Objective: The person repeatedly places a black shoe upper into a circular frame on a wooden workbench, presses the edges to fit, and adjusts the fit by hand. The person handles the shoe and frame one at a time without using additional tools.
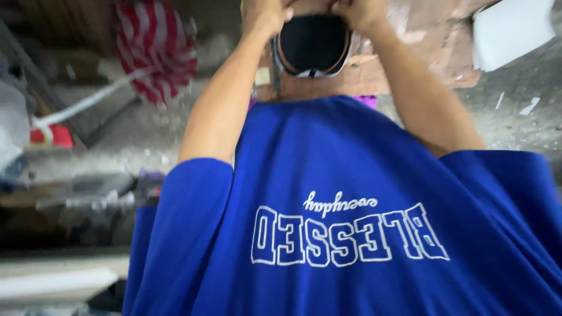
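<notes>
Your hands sit at the top edge of the view, on either side of the black oval piece [313, 44]. Your left hand [266, 14] grips its left rim and your right hand [360, 13] its right rim; both look closed on it, though the fingers are cut off by the frame. The piece rests over a worn wooden board [404, 64], just above your blue shirt [351, 193]. Left of the piece lies a red-and-white striped cloth [155, 47]; to its right, a white sheet [509, 29]. The work seems to be midway: the piece is held, but nothing shows it finished.
</notes>
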